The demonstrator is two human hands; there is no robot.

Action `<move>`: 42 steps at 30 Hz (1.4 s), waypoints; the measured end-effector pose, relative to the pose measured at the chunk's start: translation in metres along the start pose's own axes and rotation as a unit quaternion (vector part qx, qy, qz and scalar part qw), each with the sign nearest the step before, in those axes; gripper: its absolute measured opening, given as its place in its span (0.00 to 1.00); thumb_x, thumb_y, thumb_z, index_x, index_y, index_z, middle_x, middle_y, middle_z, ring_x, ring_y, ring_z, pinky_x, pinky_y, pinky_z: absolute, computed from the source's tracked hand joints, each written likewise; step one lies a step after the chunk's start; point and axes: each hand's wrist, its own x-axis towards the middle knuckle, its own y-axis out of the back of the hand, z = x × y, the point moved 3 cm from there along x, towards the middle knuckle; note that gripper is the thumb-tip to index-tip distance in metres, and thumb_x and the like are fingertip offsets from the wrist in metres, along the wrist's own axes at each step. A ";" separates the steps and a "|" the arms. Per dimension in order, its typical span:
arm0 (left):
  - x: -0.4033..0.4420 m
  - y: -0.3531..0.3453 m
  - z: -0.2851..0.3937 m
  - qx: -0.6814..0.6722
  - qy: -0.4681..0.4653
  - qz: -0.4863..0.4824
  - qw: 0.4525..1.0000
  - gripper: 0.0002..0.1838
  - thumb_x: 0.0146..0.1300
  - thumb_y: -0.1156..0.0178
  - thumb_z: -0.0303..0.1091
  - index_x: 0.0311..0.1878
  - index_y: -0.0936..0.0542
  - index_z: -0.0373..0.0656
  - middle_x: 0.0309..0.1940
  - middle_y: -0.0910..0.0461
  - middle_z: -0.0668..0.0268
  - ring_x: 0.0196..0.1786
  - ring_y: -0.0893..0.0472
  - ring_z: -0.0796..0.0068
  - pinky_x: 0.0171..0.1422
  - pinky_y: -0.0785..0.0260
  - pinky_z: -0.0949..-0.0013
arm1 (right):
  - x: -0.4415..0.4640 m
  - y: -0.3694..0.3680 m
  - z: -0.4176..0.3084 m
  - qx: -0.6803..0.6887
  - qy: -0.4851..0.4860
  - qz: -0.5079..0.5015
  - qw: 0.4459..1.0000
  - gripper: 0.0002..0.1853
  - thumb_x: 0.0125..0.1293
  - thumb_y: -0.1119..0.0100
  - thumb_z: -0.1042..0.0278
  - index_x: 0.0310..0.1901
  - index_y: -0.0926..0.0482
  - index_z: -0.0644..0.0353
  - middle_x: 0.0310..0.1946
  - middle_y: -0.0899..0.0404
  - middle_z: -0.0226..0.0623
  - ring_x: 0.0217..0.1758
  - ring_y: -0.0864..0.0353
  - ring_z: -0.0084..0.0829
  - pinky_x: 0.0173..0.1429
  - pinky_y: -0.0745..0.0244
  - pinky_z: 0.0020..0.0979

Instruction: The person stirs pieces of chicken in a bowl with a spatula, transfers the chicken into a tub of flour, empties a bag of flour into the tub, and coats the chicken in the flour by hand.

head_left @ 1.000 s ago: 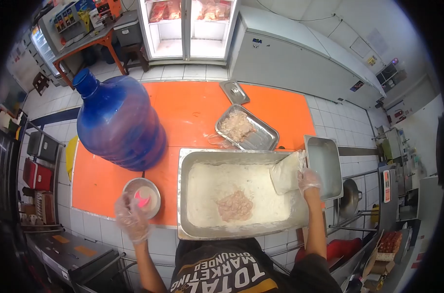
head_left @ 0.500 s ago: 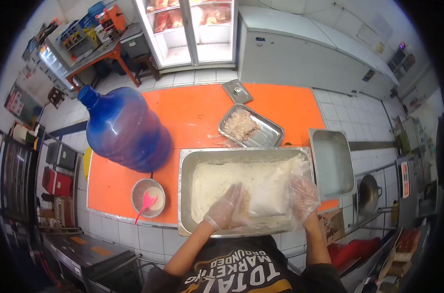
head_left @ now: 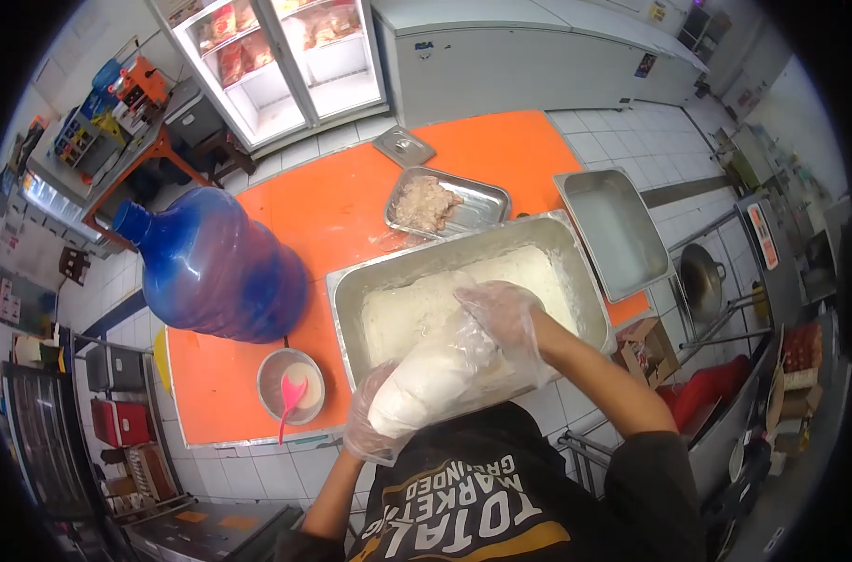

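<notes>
1. One bag (head_left: 430, 375) tilts at lower centre of the head view, across the near rim of the tub (head_left: 444, 251).
2. Left hand (head_left: 362, 421) cups its lower end; right hand (head_left: 508, 320) clasps its upper end.
3. Bowl (head_left: 272, 377), spoon (head_left: 292, 397) inside: lower left.

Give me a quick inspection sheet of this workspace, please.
Surface: orange table, in use.
Job's things: bag of white powder, tilted over the near edge of the large metal tub; pale powder lies in the tub.
Clutter: blue bottle, bowl with pink spoon, food tray, lid; side pan appears to overhang the right edge.
Hands: both gloved; left hand holds the bag's near end, right hand its far end.
Cables: nothing seen on the table.
Surroundings: glass-door fridge, chest freezer, tiled floor.
</notes>
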 end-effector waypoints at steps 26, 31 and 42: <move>0.102 0.019 0.052 -0.008 0.086 -0.109 0.990 0.19 0.54 0.37 0.30 0.51 0.20 0.40 0.42 0.16 0.62 0.46 0.19 0.73 0.54 0.29 0.70 | 0.009 -0.097 0.105 -0.079 -0.009 -0.192 0.978 0.17 0.63 0.48 0.55 0.51 0.20 0.47 0.47 0.19 0.41 0.50 0.21 0.45 0.54 0.26 0.39; 0.106 0.013 0.057 -0.023 0.054 -0.128 0.990 0.20 0.55 0.38 0.31 0.53 0.21 0.42 0.43 0.16 0.58 0.46 0.18 0.67 0.53 0.29 0.69 | 0.000 -0.081 0.099 -0.071 0.031 -0.157 0.985 0.17 0.64 0.50 0.61 0.52 0.20 0.45 0.47 0.19 0.41 0.54 0.22 0.45 0.58 0.27 0.38; 0.112 -0.023 0.040 -0.043 0.064 -0.128 0.989 0.19 0.58 0.37 0.32 0.54 0.22 0.40 0.44 0.16 0.61 0.46 0.19 0.72 0.53 0.29 0.69 | -0.047 -0.117 0.137 0.063 -0.091 0.050 0.993 0.23 0.58 0.39 0.65 0.57 0.22 0.56 0.57 0.23 0.42 0.61 0.26 0.37 0.67 0.34 0.34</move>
